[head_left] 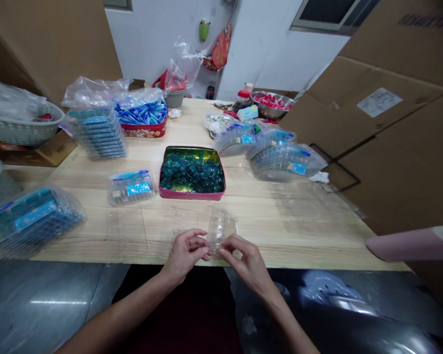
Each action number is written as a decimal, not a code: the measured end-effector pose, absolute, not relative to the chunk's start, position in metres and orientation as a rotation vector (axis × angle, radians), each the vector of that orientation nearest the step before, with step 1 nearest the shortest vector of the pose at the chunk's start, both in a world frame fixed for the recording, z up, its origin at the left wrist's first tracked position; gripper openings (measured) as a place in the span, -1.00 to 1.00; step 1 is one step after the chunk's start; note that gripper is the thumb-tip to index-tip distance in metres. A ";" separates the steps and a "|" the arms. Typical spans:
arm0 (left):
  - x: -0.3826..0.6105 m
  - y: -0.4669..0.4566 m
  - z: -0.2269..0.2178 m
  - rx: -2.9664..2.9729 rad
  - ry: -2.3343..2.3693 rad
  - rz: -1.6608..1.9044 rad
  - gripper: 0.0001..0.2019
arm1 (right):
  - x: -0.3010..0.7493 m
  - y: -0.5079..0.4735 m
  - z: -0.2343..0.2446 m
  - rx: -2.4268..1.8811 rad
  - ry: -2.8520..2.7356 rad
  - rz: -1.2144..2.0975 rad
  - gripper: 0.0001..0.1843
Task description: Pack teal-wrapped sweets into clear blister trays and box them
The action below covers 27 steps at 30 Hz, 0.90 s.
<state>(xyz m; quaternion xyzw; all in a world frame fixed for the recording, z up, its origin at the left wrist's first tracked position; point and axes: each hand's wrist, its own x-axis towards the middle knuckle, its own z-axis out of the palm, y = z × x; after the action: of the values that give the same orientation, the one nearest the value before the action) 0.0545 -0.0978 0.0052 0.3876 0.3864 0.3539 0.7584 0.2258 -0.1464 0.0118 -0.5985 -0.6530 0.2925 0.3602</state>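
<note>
A clear plastic case (221,227), open and see-through, sits at the front edge of the table. The fingers of my right hand (249,259) pinch its near right side. At its near left side my left hand (184,253) has its fingers curled in, thumb and fingertips closed at the plastic edge. More clear plastic pieces (127,228) lie flat to the left. Just beyond my hands stands a pink tin (192,195) holding many small teal translucent pieces (192,172). Left of the tin is a filled plastic case (132,188) with a blue pen and a blue patterned item.
Stacked filled cases (29,221) stand at the left, with another stack (96,132) behind. A red tin (145,130) holds blue pens. Fanned cases (276,155) lie at the right, before a steel bowl (273,105) of pink items. Large cardboard boxes (391,123) border the right.
</note>
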 end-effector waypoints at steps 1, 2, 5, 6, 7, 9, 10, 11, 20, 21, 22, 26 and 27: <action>0.055 -0.098 0.005 0.845 0.838 0.773 -0.59 | 0.225 -0.147 0.012 -1.542 -1.665 0.765 -0.85; 0.054 -0.098 0.005 0.846 0.835 0.778 -0.59 | 0.225 -0.147 0.012 -1.544 -1.650 0.776 -0.84; 0.054 -0.098 0.003 0.846 0.821 0.790 -0.58 | 0.224 -0.147 0.012 -1.549 -1.609 0.799 -0.84; 0.054 -0.098 0.003 0.845 0.816 0.792 -0.58 | 0.224 -0.147 0.011 -1.551 -1.597 0.806 -0.84; 0.054 -0.098 0.002 0.843 0.811 0.792 -0.58 | 0.224 -0.147 0.011 -1.551 -1.590 0.812 -0.84; 0.054 -0.098 0.002 0.839 0.802 0.792 -0.58 | 0.225 -0.147 0.010 -1.545 -1.584 0.817 -0.85; 0.054 -0.099 0.002 0.836 0.800 0.793 -0.58 | 0.225 -0.147 0.009 -1.541 -1.587 0.819 -0.85; 0.053 -0.099 0.002 0.834 0.801 0.794 -0.58 | 0.225 -0.147 0.009 -1.535 -1.592 0.821 -0.86; 0.052 -0.099 0.001 0.789 0.827 0.766 -0.62 | 0.226 -0.150 0.002 -1.494 -1.640 0.820 -0.89; 0.052 -0.099 0.001 0.784 0.830 0.761 -0.62 | 0.227 -0.150 0.001 -1.488 -1.649 0.816 -0.89; 0.052 -0.099 0.001 0.780 0.834 0.755 -0.61 | 0.228 -0.150 0.000 -1.483 -1.655 0.810 -0.90; 0.051 -0.098 0.005 0.780 0.863 0.709 -0.59 | 0.228 -0.152 -0.002 -1.470 -1.687 0.773 -0.91; 0.051 -0.098 0.006 0.783 0.874 0.695 -0.58 | 0.228 -0.152 -0.002 -1.469 -1.693 0.764 -0.91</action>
<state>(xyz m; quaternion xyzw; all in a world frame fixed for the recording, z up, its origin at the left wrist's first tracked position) 0.0511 -0.0978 0.0055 0.3621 0.4037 0.3213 0.7763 0.2283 -0.1522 -0.0022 -0.5745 -0.6621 0.2988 0.3772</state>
